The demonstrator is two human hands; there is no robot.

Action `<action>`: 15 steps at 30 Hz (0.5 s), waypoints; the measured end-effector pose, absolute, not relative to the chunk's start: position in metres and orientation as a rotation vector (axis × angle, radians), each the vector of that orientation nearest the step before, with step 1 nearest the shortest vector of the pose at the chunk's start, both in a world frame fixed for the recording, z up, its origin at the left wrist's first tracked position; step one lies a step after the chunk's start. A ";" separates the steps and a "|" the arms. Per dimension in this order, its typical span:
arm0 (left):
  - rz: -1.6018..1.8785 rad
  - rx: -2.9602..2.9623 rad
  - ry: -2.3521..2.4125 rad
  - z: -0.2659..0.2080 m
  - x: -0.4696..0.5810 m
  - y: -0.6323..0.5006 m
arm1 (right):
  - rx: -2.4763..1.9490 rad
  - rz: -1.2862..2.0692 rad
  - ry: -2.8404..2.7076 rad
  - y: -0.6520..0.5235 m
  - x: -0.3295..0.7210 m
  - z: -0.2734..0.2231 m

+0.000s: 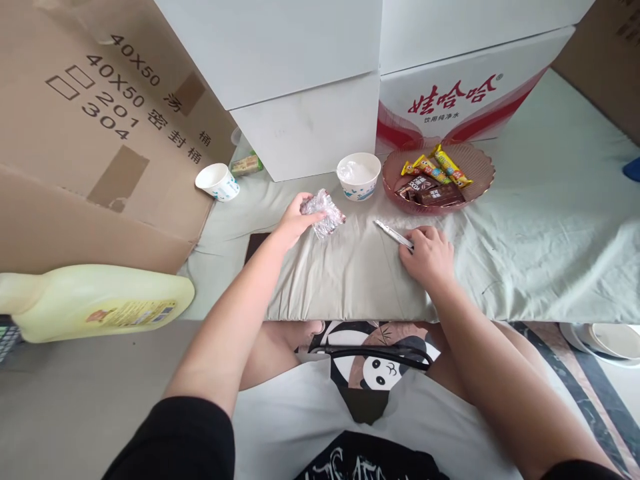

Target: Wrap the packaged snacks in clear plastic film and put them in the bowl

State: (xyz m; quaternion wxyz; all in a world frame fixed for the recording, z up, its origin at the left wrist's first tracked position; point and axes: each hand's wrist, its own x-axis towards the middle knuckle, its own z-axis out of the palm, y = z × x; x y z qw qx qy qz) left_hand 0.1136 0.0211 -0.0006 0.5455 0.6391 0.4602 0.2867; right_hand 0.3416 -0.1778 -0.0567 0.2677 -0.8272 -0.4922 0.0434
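My left hand (294,220) is closed around a crumpled bundle of clear plastic wrap (325,212), just above the cloth; reddish bits show at its edge, and what lies inside cannot be made out. In my right hand (431,257) is a slim silver-white utility knife (394,235), its tip pointing up and left, close to the cloth. Behind and between both hands stands a white paper bowl (359,175) with a blue pattern and some clear plastic in it. To its right, a pink ribbed glass bowl (477,175) holds several yellow and brown wrapped snacks (440,193).
A paper cup (219,183) tilts beside a small green packet (246,165) at the left. White cartons (305,127) and a large brown box (115,147) stand behind. A dark flat object (255,245) lies under my left forearm. A yellow bottle (110,300) is at lower left.
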 end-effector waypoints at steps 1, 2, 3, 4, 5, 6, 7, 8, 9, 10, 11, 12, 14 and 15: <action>0.704 1.391 1.071 -0.005 0.110 0.015 | -2.211 0.132 -1.324 -0.176 0.341 -0.055; 0.725 1.298 1.067 -0.010 0.107 0.011 | -2.173 0.160 -1.306 -0.175 0.340 -0.053; 0.754 1.240 1.077 -0.015 0.104 0.006 | -2.119 0.212 -1.277 -0.173 0.339 -0.051; 0.781 1.210 1.075 -0.021 0.101 0.002 | -2.051 0.292 -1.234 -0.172 0.337 -0.048; 0.802 1.198 1.071 -0.026 0.098 -0.002 | -1.971 0.399 -1.180 -0.171 0.335 -0.045; 0.822 1.204 1.064 -0.031 0.097 -0.007 | -1.888 0.517 -1.119 -0.171 0.331 -0.043; 0.838 1.221 1.056 -0.036 0.095 -0.012 | -1.807 0.638 -1.059 -0.171 0.326 -0.041; 0.852 1.249 1.058 -0.040 0.095 -0.018 | -1.730 0.754 -1.009 -0.172 0.321 -0.040; 0.865 1.285 1.068 -0.044 0.095 -0.024 | -1.656 0.857 -0.973 -0.173 0.315 -0.039; 0.877 1.324 1.081 -0.048 0.097 -0.032 | -1.590 0.937 -0.953 -0.173 0.309 -0.040; 0.885 1.362 1.092 -0.051 0.098 -0.039 | -1.537 0.992 -0.957 -0.174 0.303 -0.041; 0.884 1.396 1.092 -0.053 0.100 -0.047 | -1.505 1.015 -0.980 -0.174 0.298 -0.042; 0.844 1.462 1.027 -0.054 0.104 -0.060 | -1.520 0.947 -1.050 -0.172 0.289 -0.046; 0.812 1.487 0.966 -0.053 0.106 -0.065 | -1.559 0.866 -1.080 -0.171 0.287 -0.047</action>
